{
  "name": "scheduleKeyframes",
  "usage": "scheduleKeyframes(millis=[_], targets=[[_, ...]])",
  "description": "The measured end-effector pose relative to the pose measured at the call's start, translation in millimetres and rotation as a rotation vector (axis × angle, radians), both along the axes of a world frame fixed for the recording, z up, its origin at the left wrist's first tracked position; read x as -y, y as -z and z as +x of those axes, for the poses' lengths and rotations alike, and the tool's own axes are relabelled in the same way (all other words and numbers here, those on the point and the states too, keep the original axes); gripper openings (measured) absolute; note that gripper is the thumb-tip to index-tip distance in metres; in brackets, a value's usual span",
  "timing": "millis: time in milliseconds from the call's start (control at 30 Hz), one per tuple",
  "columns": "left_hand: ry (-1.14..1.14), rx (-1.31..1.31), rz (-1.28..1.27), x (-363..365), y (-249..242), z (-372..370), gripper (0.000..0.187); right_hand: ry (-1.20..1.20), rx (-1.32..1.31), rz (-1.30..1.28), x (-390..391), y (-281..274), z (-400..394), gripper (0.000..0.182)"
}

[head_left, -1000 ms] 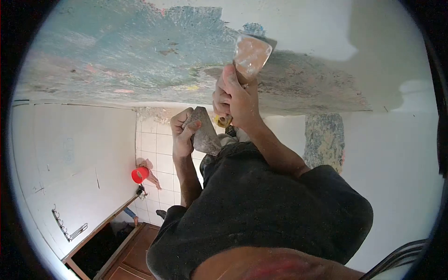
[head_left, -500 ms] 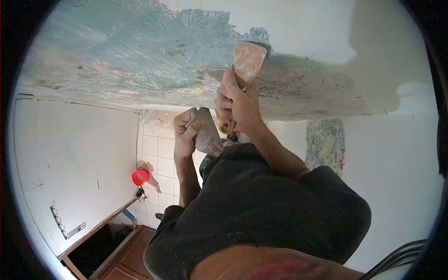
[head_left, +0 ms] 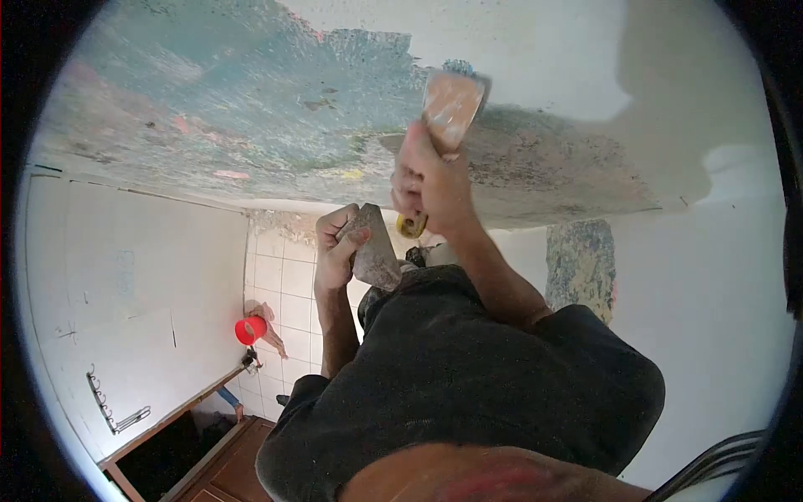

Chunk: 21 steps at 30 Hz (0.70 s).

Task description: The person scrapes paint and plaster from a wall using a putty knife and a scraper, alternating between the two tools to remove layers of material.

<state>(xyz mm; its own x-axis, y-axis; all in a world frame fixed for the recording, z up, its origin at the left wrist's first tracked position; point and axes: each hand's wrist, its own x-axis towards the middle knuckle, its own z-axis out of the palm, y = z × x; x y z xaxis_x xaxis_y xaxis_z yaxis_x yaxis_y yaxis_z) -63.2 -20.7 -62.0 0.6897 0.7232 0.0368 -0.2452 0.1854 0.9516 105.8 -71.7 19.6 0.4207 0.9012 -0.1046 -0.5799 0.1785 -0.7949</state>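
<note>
My right hand (head_left: 435,184) is closed around a putty knife, its yellow handle end (head_left: 411,225) sticking out below the fist. The knife's wide blade (head_left: 452,105), smeared with white, lies against the wall at the edge between white paint and a scraped blue-green area (head_left: 276,92). A small blue bare spot (head_left: 457,65) shows just past the blade's tip. Lower and to the left, my left hand (head_left: 336,251) grips a flat-sided grey block (head_left: 375,255), rough like stone, with the thumb across its face. The block is apart from the wall.
A grey patch without white paint (head_left: 581,263) marks the wall at right. White floor tiles (head_left: 280,276) lie below, with a red bucket (head_left: 250,330) at left. A hook rack (head_left: 100,402) hangs by a brown door (head_left: 230,468). Black cables (head_left: 711,460) run at lower right.
The putty knife has slid a little farther up the wall, covering more of the blue spot. My left hand still holds the grey block; the view has tilted slightly.
</note>
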Motion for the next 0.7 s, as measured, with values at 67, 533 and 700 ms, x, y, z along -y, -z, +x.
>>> scheduleKeyframes(millis=[67,533,700], targets=[[-0.010,-0.048,-0.029,4,2,-5,0.023,0.015,0.000,-0.011,7,0,-4,0.046],[-0.051,-0.005,-0.021,10,2,-7,0.027,-0.011,-0.005,-0.001,7,12,-4,0.045],[-0.021,0.015,0.014,8,-1,-7,0.026,-0.013,-0.020,0.036,6,6,-3,0.044]])
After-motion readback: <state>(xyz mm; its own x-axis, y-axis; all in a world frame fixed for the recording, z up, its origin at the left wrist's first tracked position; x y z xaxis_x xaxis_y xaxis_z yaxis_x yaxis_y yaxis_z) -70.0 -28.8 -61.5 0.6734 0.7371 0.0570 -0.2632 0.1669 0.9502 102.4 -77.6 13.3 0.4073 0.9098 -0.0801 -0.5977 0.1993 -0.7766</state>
